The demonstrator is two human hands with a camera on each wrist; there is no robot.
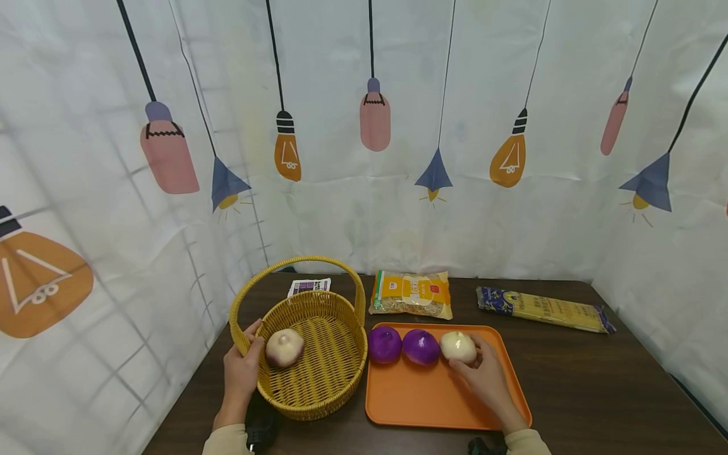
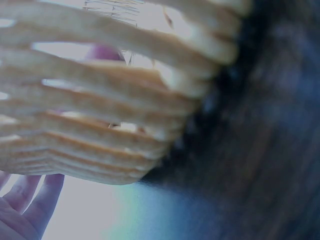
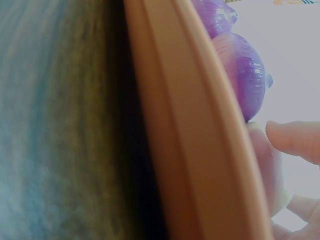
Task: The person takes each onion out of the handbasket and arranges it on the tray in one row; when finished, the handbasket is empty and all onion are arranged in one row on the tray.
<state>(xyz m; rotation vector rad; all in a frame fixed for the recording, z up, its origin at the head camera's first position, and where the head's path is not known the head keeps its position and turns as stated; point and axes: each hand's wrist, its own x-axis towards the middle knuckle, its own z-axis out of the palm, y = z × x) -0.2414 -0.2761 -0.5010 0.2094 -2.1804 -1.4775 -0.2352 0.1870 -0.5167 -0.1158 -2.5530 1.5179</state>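
At the left, a yellow woven basket (image 1: 309,404) with a tall hoop handle holds one pale onion (image 1: 285,348) with a purplish underside. My left hand (image 1: 241,373) grips the basket's left side where the handle meets the rim; in the left wrist view its fingers (image 2: 45,205) show beside the blurred weave. On the orange tray (image 1: 426,398), two glossy purple onions (image 1: 384,345) and a shiny whitish onion (image 1: 458,347) form a row along the back. My right hand (image 1: 483,373) holds the whitish onion from its right, thumb at the front and fingers behind.
Behind the tray lies a clear-and-orange bag of dry food (image 1: 412,294). A long yellow and blue packet (image 1: 543,309) rests at the back right. Behind the basket is a small white and purple packet (image 1: 309,285). A lamp-patterned curtain (image 1: 341,221) encloses the dark table (image 1: 597,379).
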